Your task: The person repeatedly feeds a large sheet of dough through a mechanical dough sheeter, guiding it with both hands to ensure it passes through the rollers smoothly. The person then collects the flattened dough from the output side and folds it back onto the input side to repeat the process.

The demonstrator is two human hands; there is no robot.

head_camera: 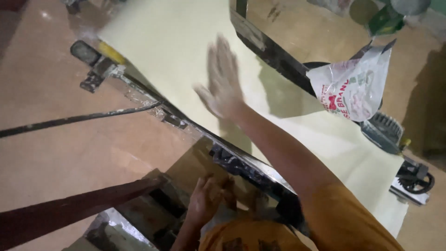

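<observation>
R hand (pixel 222 81) was stretched fwd, palm down, fingers spread flat, arm extended in orange sleeve. L hand (pixel 206 197) was low near body, fingers curled.

We see the sheet of dough (pixel 176 42) lying on the machine bed, running from the upper left of the view down to the lower right. Our right hand (pixel 222 83) lies flat on the sheet, near its middle. The metal rail (pixel 186 122) borders the sheet on its left edge; a second rail (pixel 274 53) borders it on the right. Our left hand (pixel 206 197) sits below the left rail, under the level of the sheet. The cable (pixel 79 118) runs across the floor (pixel 46 153) to the left of the machine. The plastic bag (pixel 355 83) stands right of the sheet, beyond the second rail.
</observation>
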